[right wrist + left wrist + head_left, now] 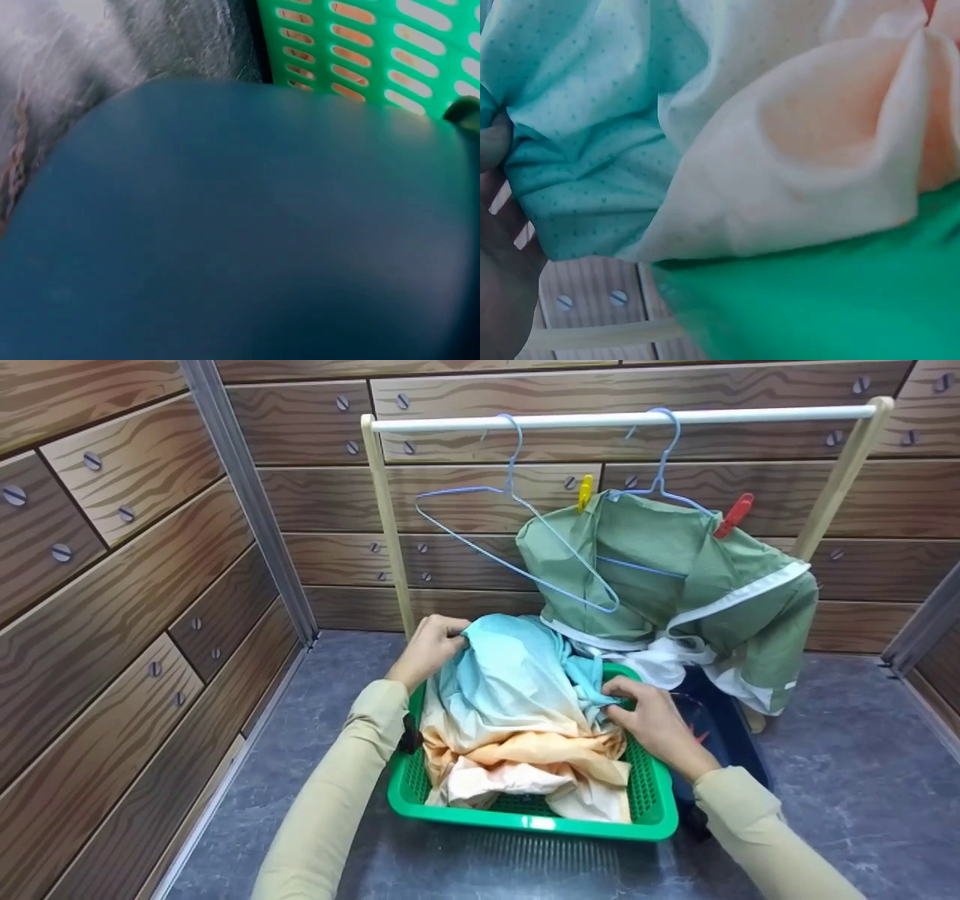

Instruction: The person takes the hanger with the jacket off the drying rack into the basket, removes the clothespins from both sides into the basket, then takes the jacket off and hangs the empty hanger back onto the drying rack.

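A thin garment [517, 675], fading from turquoise through white to peach, lies bunched in a green plastic basket [536, 823]. At its far left edge my left hand [433, 649] pinches the turquoise cloth between thumb and fingers. The left wrist view shows that thumb over the dotted turquoise fabric [592, 150]. On the right side, over the basket's rim, my right hand [652, 720] pinches a twisted turquoise part of the same garment. In the right wrist view a dark blue surface fills most of the picture and hides the right hand.
Behind the basket stands a rack with a white rail [585, 420]. A bare blue hanger [517, 540] hangs there, beside a green garment [660, 555] on another hanger, with a yellow clothespin [585, 493] and a red clothespin [733, 515]. A dark blue tray [739, 750] sits right of the basket.
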A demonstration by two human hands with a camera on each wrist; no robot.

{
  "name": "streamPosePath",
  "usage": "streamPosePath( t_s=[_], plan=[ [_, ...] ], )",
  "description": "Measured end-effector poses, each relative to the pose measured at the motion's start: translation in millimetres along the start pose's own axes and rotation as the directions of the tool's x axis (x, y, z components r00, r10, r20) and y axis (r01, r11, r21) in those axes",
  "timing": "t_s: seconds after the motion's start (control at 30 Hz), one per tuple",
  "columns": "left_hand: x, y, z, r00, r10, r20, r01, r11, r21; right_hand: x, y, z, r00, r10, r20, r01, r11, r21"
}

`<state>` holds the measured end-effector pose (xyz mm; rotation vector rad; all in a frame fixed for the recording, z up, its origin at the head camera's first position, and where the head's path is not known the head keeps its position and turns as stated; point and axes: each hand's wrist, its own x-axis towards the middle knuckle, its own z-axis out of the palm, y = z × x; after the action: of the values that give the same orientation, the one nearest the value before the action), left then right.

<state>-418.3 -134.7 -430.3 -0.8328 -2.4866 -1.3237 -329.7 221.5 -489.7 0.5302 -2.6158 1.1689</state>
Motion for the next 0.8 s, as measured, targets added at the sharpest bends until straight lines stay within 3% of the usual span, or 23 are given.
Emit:
streamPosePath(
  t_s=[0.17, 0.3, 0.37, 0.47, 0.6, 0.8],
  plan=[
    [-8.9, 6.9, -3.3, 0.992, 0.077, 0.104, -0.061, 0.987, -0.15, 2.9, 1, -1, 1.0, -0.001, -0.019, 0.001, 1.0, -0.014],
    [-22.6, 11.9, -3.6, 0.968, 0.071, 0.242, -0.017, 0.975, -0.22, 2.4, 1, -1, 1.0, 0.0, -0.027, 0.0, 1.0, -0.004],
    [-28.1, 14.7, -3.6, 0.949, 0.041, 0.314, 0.013, 0.986, -0.167, 1.7, 2, 0, 1.0, -0.002, -0.027, 0.002, 1.0, -0.003],
    [-33.5, 18.3, -4.7, 0.917, -0.042, 0.396, 0.047, 0.999, -0.002, 0.9, 3, 1, 1.0, -0.001, -0.022, 0.001, 1.0, 0.004],
    [-36.9, 17.9, -5.1, 0.869, -0.155, 0.47, 0.066, 0.977, 0.201, 0.0, 4, 2, 1.0, 0.011, -0.01, -0.011, 1.0, 0.017],
    [-34.2, 19.8, 0.1, 0.807, -0.22, 0.549, 0.031, 0.943, 0.332, -0.7, 3, 1, 1.0, 0.022, -0.006, -0.022, 0.999, 0.023]
  ],
)
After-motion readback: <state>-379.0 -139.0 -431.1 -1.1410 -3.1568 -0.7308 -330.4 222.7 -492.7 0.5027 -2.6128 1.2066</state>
